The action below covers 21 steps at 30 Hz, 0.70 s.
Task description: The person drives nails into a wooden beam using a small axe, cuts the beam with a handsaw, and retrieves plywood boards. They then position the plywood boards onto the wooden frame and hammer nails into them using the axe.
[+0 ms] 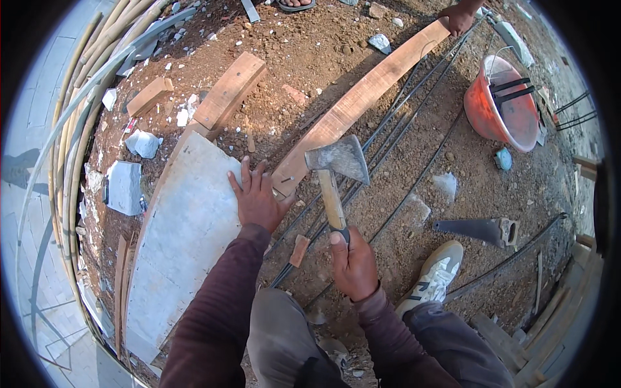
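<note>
My right hand (pixel 352 262) is wrapped round the handle of a hatchet (pixel 339 160). Its broad metal head overlaps the edge of a long wooden plank (pixel 362 100); whether the two touch, I cannot tell. A nail (pixel 288 180) shows near the plank's near end. My left hand (pixel 259 197) lies with fingers spread between that end and the edge of a pale, curved-edged sheet (pixel 187 213). Another person's hand (pixel 459 18) grips the plank's far end. A shorter wooden block (pixel 229 90) adjoins the top of the sheet.
Dark metal rods (pixel 414 119) run diagonally over the dirt under the plank. To the right are an orange bucket (pixel 482 107) with dark tool handles and a handsaw (pixel 475 229). Bamboo poles (pixel 68 161) curve along the left, near white stone chunks (pixel 124 187).
</note>
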Each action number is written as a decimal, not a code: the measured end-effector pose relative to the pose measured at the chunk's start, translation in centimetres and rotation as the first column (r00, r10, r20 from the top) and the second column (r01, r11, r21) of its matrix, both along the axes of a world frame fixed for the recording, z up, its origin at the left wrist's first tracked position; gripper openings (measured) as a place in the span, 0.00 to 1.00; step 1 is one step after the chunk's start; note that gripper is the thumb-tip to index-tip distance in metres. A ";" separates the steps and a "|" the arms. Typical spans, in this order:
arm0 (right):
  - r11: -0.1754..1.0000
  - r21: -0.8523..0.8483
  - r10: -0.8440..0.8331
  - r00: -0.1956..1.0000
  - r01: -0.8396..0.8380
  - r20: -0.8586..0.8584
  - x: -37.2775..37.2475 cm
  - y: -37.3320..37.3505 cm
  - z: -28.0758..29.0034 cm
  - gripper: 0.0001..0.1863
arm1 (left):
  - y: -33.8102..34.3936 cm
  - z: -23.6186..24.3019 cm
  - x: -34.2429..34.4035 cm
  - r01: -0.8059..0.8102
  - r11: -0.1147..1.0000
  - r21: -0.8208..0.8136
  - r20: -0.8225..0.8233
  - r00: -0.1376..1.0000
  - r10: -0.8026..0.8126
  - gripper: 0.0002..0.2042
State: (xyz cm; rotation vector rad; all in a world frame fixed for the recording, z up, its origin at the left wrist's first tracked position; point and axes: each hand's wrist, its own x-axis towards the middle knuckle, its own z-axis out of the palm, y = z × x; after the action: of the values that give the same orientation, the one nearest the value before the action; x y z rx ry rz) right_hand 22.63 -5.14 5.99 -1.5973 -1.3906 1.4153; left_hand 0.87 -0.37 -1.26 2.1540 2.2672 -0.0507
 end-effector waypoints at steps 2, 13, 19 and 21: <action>0.984 0.016 -0.167 0.949 0.177 -0.267 0.3 -0.3 0.1 0.18 | 0.0 0.0 0.0 0.009 1.000 0.024 0.019 1.000 -0.009 0.34; 0.992 -0.038 -0.126 0.954 0.120 -0.273 0.2 0.4 0.3 0.21 | 0.1 0.4 0.0 -0.012 1.000 -0.013 0.014 1.000 0.012 0.34; 0.976 0.219 -0.021 0.999 0.011 0.044 0.1 -0.5 -1.9 0.22 | 0.1 0.0 -0.1 -0.005 0.999 0.042 0.010 1.000 0.005 0.36; 0.973 0.028 0.229 0.972 -0.231 0.061 0.3 -0.2 -1.6 0.23 | 0.3 0.0 -0.1 -0.002 0.998 0.059 0.035 0.999 0.000 0.36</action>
State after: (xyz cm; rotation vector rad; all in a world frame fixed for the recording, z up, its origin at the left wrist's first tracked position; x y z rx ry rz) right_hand 22.91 -5.31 4.43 -1.5034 -1.6698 1.4758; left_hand 0.76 -0.07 -1.30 2.1639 2.2789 0.0541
